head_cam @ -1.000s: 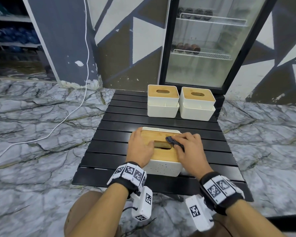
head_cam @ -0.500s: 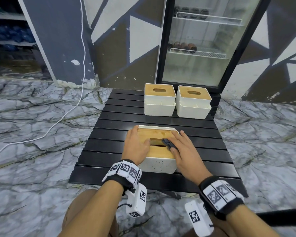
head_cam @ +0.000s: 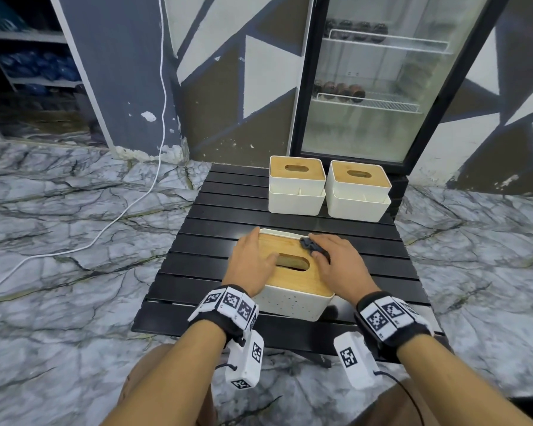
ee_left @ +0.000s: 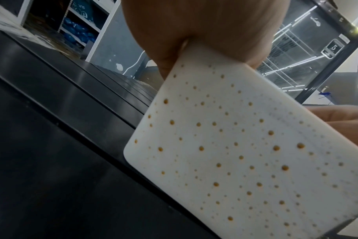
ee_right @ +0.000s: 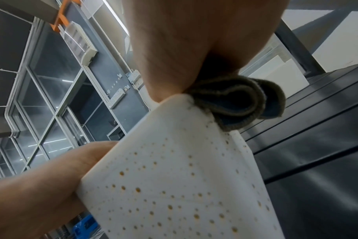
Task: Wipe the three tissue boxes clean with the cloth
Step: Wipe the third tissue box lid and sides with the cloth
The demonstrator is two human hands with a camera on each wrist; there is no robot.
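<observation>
While my right hand point(head_cam: 336, 262) presses the bunched cloth point(head_cam: 313, 245) onto the far right corner of the near box's point(head_cam: 293, 299) wooden lid, my left hand point(head_cam: 253, 262) lies flat and relaxed on the lid's left side, steadying it on the bench point(head_cam: 173, 272). I judge the task early: this box looks mid-wipe on top, its dotted front wall shows no cloth on it, and the two far boxes point(head_cam: 296, 186) point(head_cam: 357, 190) stand side by side untouched at the bench's back edge. Whether any lid is clean yet I cannot tell. Both wrist views are mostly palm and box wall; my right fingertips are hidden under cloth
</observation>
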